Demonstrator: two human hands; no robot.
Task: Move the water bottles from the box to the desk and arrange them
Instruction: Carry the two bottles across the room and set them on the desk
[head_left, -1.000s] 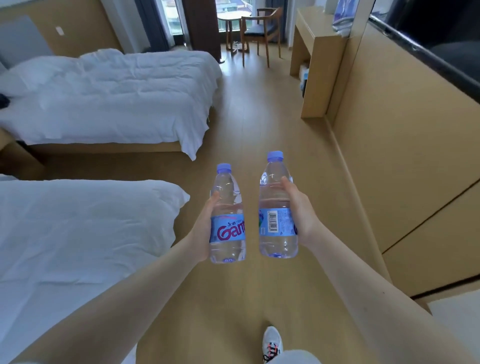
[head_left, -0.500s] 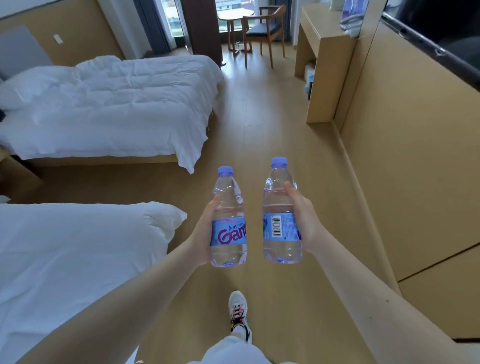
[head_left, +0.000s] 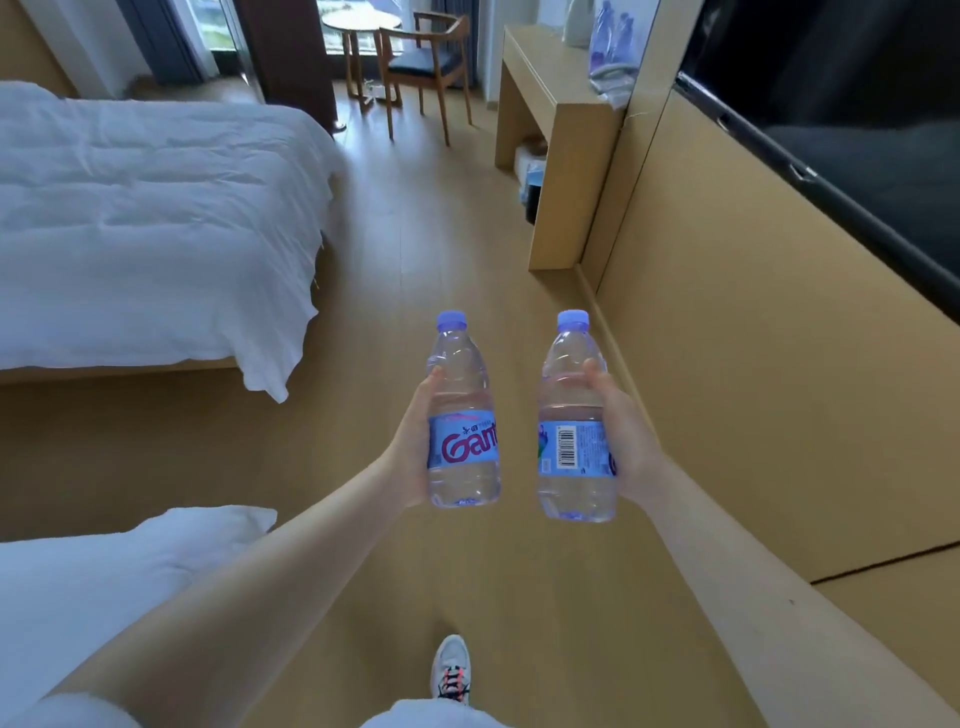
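Observation:
I carry two clear water bottles upright in front of me, each with a blue cap and a blue label. My left hand (head_left: 413, 441) grips the left bottle (head_left: 462, 415) round its middle. My right hand (head_left: 631, 436) grips the right bottle (head_left: 574, 421), whose barcode faces me. The wooden desk (head_left: 540, 67) stands ahead on the right against the wall. On its far end stand several more bottles (head_left: 610, 39) wrapped in plastic. No box is in view.
A white bed (head_left: 145, 218) lies on the left, and a second bed's corner (head_left: 104, 582) is at the lower left. A wood floor aisle runs between beds and right wall panel (head_left: 753, 364). A chair (head_left: 426, 57) and round table stand by the window. A bin (head_left: 532, 187) sits under the desk.
I have walked forward down the aisle; the desk and far bed are nearer. Both hands still hold their bottles upright, now a little farther apart.

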